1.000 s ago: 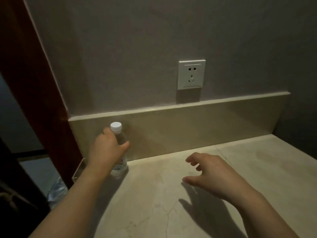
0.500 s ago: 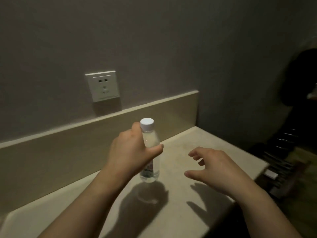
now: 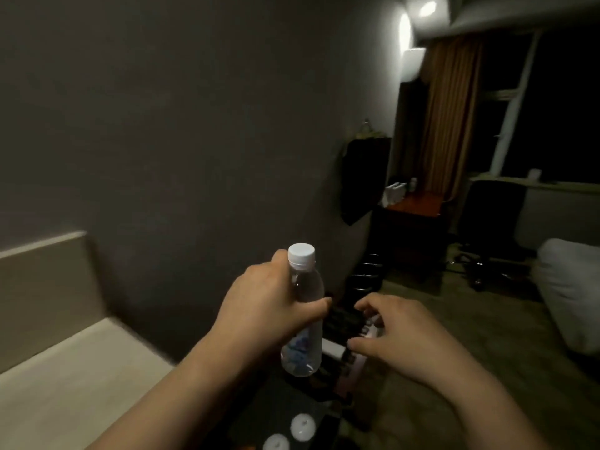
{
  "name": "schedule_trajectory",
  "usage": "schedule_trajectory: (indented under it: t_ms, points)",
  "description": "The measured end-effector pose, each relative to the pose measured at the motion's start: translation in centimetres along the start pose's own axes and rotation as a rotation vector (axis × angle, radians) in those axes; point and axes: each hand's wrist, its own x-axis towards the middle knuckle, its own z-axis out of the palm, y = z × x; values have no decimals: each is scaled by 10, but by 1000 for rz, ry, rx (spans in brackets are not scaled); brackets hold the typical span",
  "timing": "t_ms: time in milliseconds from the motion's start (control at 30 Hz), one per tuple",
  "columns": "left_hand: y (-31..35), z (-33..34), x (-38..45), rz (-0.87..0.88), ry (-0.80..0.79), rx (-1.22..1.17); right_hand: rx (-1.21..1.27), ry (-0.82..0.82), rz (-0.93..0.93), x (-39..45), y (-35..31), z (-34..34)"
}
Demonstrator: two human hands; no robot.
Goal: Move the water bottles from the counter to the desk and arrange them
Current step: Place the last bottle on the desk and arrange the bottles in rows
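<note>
My left hand [image 3: 269, 306] grips a small clear water bottle [image 3: 303, 323] with a white cap, upright and held in the air just past the right end of the pale stone counter [image 3: 58, 378]. My right hand [image 3: 402, 332] hovers beside it, fingers curled apart and holding nothing. Two white caps of other bottles [image 3: 302, 426] show low down below my arms. Far off by the curtain stands a reddish wooden desk [image 3: 418, 204] with several small white-capped bottles [image 3: 395, 191] in a row at its left end.
A dark grey wall runs along the left. A black shelf with dark items [image 3: 344, 323] sits below my hands. A black office chair [image 3: 490, 222] stands by the desk, a white bed corner [image 3: 571, 287] at right, and carpeted floor [image 3: 438, 319] between.
The view has swung right, from the counter wall and socket to the room. My left hand lifted the bottle off the counter and carried it rightward past the counter's end. My right hand stayed beside it.
</note>
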Motion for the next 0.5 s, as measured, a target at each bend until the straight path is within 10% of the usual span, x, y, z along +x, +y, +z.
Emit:
schedule_trajectory:
  t_ms: [500]
  points:
    - [152,274,254,236,-205,-173,35,130,321,137,314,-81]
